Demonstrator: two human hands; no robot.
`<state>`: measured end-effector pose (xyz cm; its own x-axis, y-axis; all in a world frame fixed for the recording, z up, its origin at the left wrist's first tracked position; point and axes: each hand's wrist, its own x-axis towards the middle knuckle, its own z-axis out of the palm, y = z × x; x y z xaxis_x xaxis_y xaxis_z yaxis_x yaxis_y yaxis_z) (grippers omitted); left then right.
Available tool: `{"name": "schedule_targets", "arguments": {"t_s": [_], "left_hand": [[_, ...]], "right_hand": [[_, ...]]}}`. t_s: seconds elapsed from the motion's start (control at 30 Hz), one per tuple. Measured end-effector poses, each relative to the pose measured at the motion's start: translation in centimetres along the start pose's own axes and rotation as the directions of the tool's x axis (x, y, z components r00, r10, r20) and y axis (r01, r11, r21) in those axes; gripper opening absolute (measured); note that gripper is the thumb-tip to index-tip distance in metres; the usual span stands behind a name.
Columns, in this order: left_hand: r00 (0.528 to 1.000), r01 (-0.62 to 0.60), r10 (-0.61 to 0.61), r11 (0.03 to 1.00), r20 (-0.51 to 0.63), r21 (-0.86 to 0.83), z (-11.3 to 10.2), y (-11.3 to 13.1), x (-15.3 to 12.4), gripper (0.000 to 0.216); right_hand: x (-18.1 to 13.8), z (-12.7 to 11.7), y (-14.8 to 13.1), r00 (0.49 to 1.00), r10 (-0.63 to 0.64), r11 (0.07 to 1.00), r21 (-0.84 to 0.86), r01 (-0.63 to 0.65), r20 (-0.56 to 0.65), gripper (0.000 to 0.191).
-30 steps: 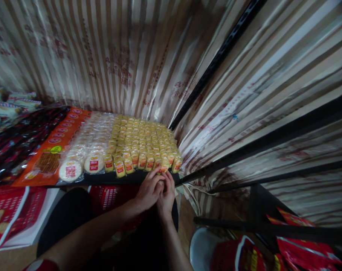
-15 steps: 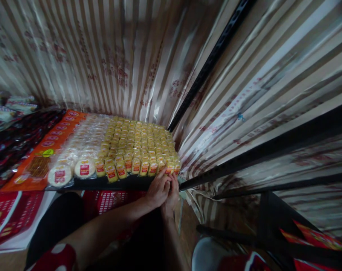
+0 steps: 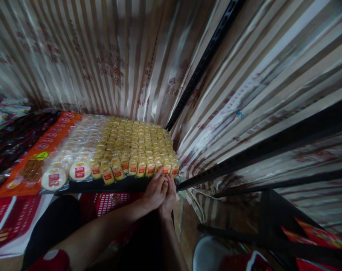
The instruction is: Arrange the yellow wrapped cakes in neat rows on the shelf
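Note:
Small yellow wrapped snacks point(image 3: 133, 145) with red-and-white labels stand in tight rows on a black shelf point(image 3: 103, 186). At the front right corner of these rows, my left hand point(image 3: 156, 191) has its fingers bent and pressed together on a front-row yellow snack packet point(image 3: 166, 167). Right beside it and touching it, my right hand point(image 3: 168, 194) is closed too, its fingertips at the lower edge of the same packet. The fingers partly hide what they grip. Two front packets point(image 3: 107, 173) further left stick out slightly from the row.
Left of the yellow rows lie round white wrapped crackers point(image 3: 54, 178), an orange snack bag point(image 3: 32, 169) and dark packages point(image 3: 12, 143). Black metal posts point(image 3: 199, 67) and a striped curtain point(image 3: 117, 56) border the shelf. Red baskets point(image 3: 110, 203) sit below.
The view has shifted slightly, so the shelf goods appear a little further left. Both hands stay at the front right corner, with the fingers moved only a little.

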<state>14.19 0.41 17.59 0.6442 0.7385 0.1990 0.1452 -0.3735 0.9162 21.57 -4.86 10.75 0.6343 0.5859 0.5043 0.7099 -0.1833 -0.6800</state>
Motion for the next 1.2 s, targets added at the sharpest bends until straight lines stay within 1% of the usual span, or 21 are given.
{"name": "schedule_targets", "arguments": {"t_s": [0.1, 0.2, 0.3, 0.43, 0.6, 0.7, 0.83, 0.93, 1.07, 1.2], "left_hand": [[1.0, -0.018, 0.018, 1.0, 0.006, -0.005, 0.1, 0.0, 0.0, 0.025], [1.0, -0.01, 0.01, 0.999, 0.015, -0.032, 0.1, 0.0, -0.1, 0.027], [1.0, 0.019, -0.017, 0.998, 0.024, -0.062, 0.0, 0.2, -0.1, 0.032], [0.998, 0.043, -0.04, 0.997, 0.049, -0.071, -0.4, 0.9, 0.0, 0.036], [0.998, 0.054, -0.049, 0.992, 0.043, -0.116, -0.3, 1.3, -0.1, 0.038], [0.998, 0.05, -0.048, 0.994, 0.03, -0.094, -0.1, 0.9, -0.1, 0.034], [0.999, 0.037, -0.036, 0.998, 0.013, -0.059, -0.1, 0.4, -0.1, 0.03], [1.0, 0.015, -0.014, 0.999, 0.01, -0.035, -0.3, 0.1, -0.2, 0.027], [0.998, -0.047, 0.046, 0.999, 0.032, 0.015, -0.2, -0.4, -0.1, 0.031], [0.997, -0.068, 0.067, 0.997, 0.027, 0.038, 0.2, -1.6, 0.2, 0.03]], "right_hand": [[0.1, 0.1, 0.3, 1.0, -0.006, 1.0, 0.015, 0.005, 0.03, 0.039], [0.0, 0.2, 0.3, 1.0, 0.009, 1.0, 0.005, -0.009, 0.003, 0.039], [0.0, 0.4, 0.4, 1.0, -0.006, 1.0, -0.025, 0.005, -0.02, 0.039], [0.1, 0.6, 0.6, 1.0, 0.011, 1.0, 0.006, -0.011, 0.016, 0.041], [-0.1, 0.6, 0.8, 0.998, 0.045, 0.999, 0.019, -0.046, 0.041, 0.043], [-0.1, 0.8, 1.2, 0.999, 0.037, 0.999, 0.015, -0.037, 0.038, 0.044], [0.1, 1.1, 1.5, 0.998, 0.003, 1.0, -0.029, -0.001, 0.067, 0.044], [0.1, 1.1, 1.3, 0.998, 0.026, 0.998, -0.053, -0.022, 0.063, 0.044], [0.3, 1.2, 1.2, 0.997, 0.059, 0.998, -0.027, -0.058, 0.054, 0.045], [0.6, 1.4, 1.6, 0.998, 0.039, 0.999, -0.014, -0.038, 0.057, 0.045]]}}
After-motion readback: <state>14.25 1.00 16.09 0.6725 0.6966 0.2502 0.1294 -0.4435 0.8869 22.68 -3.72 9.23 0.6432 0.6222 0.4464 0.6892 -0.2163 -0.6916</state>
